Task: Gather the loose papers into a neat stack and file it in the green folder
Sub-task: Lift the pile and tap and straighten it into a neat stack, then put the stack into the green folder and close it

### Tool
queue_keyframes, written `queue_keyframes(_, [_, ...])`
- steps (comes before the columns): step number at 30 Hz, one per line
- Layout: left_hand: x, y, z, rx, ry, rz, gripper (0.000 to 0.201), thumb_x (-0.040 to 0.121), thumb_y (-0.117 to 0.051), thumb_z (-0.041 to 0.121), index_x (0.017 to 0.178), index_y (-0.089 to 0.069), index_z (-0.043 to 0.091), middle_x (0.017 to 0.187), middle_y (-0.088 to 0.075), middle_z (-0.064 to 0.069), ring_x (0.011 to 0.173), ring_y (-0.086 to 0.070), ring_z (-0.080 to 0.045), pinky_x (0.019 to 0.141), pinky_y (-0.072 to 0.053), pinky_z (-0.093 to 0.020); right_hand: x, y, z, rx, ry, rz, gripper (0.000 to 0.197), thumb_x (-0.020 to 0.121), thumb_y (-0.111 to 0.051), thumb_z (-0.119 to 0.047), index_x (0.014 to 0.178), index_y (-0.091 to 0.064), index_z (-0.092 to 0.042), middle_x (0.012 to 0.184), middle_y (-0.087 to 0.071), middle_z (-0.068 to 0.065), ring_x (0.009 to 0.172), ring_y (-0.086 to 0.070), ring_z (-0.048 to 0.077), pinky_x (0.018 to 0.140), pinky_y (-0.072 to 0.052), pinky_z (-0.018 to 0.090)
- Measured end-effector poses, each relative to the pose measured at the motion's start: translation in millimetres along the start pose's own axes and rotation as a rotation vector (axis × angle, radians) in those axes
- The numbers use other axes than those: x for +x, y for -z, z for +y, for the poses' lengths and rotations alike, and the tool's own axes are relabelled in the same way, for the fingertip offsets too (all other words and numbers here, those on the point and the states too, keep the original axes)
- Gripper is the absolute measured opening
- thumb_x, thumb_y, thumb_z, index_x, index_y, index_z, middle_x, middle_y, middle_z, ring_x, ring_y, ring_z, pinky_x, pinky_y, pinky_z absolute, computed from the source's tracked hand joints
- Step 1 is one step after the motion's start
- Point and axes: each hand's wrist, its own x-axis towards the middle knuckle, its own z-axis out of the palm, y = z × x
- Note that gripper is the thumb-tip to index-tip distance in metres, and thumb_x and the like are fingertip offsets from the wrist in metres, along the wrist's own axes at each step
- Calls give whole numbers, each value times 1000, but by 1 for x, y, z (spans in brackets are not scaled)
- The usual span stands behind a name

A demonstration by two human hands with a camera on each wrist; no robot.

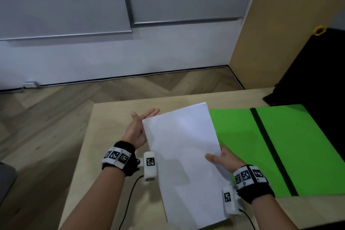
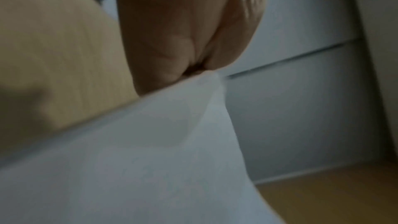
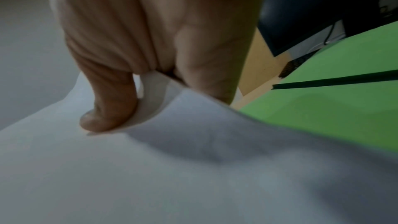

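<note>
A stack of white papers (image 1: pixel 184 157) is held tilted above the wooden table (image 1: pixel 112 117). My right hand (image 1: pixel 222 158) pinches its right edge, thumb (image 3: pixel 107 108) on top and fingers underneath. My left hand (image 1: pixel 139 127) is flat with straight fingers against the stack's left edge (image 2: pixel 150 142). The green folder (image 1: pixel 280 145) lies closed on the table just right of the stack, with a black elastic band (image 1: pixel 268 147) across it; it also shows in the right wrist view as the folder (image 3: pixel 323 117).
A black panel (image 1: pixel 317 80) stands at the table's far right behind the folder. A tan partition (image 1: pixel 280 24) rises beyond it. The table's left edge (image 1: pixel 82 155) drops to wood flooring. Cables trail from both wrist cameras near the front edge.
</note>
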Motion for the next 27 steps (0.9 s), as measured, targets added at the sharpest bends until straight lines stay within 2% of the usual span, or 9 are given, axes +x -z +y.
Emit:
queue_keyframes(2, [21,-13,-19,-113,3,89,77,96,-3,58,134,-47,6,119,-62,-6,120,-52,-23,100,-41,-33,10,32,17,46,-59,70,61,84,-69,-23,131,-40,4,137,-44,1,127,-46,23,110,-34,36])
queue_keyframes(4, [40,-33,-52,-9,61,182,66,101,-12,51,129,-51,5,118,-62,-8,114,-56,-24,98,-45,-35,19,72,37,132,-112,151,58,83,-70,-18,128,-45,8,137,-52,11,121,-54,26,106,-40,39])
queue_keyframes(7, [55,-65,-111,335,223,318,31,102,-41,28,101,-61,4,93,-65,-8,81,-63,-21,68,-56,-32,22,131,55,179,-187,251,46,88,-63,-6,128,-48,11,129,-55,11,117,-55,28,95,-39,30])
queue_keyframes(9, [59,-86,-151,558,301,394,19,95,-54,17,95,-62,0,82,-63,-10,70,-61,-22,59,-52,-29,24,167,68,182,-190,314,54,90,-59,-5,137,-38,12,136,-48,12,130,-45,30,101,-35,32])
queue_keyframes(12, [58,-117,-198,952,307,461,44,87,-66,26,117,-59,-5,110,-63,-18,92,-60,-30,75,-48,-31,24,213,84,151,-217,377,69,92,-58,-8,146,-19,10,155,-24,20,143,-28,31,113,-23,34])
queue_keyframes(14, [53,-137,-218,1167,266,550,70,76,-72,44,127,-48,2,131,-46,-16,113,-51,-33,90,-47,-37,24,236,93,113,-246,386,70,92,-58,-8,146,-18,11,156,-22,22,143,-26,32,114,-21,34])
queue_keyframes(18, [51,-165,-257,1560,274,635,106,57,-75,68,133,-33,8,138,-32,-14,130,-35,-34,98,-41,-52,27,270,108,41,-272,377,72,90,-61,-11,145,-20,12,156,-22,22,143,-27,33,114,-21,35])
queue_keyframes(21, [55,-174,-273,1662,279,649,97,66,-73,64,134,-36,5,138,-30,-15,129,-34,-33,100,-40,-50,26,288,114,41,-276,373,71,91,-60,-8,145,-19,12,156,-22,22,143,-27,32,114,-22,35])
queue_keyframes(27, [63,-189,-279,1550,386,689,74,75,-75,45,124,-46,-1,137,-28,-17,127,-34,-35,103,-40,-45,26,306,126,18,-278,356,76,90,-60,-9,147,-15,10,158,-16,20,146,-21,31,116,-18,36])
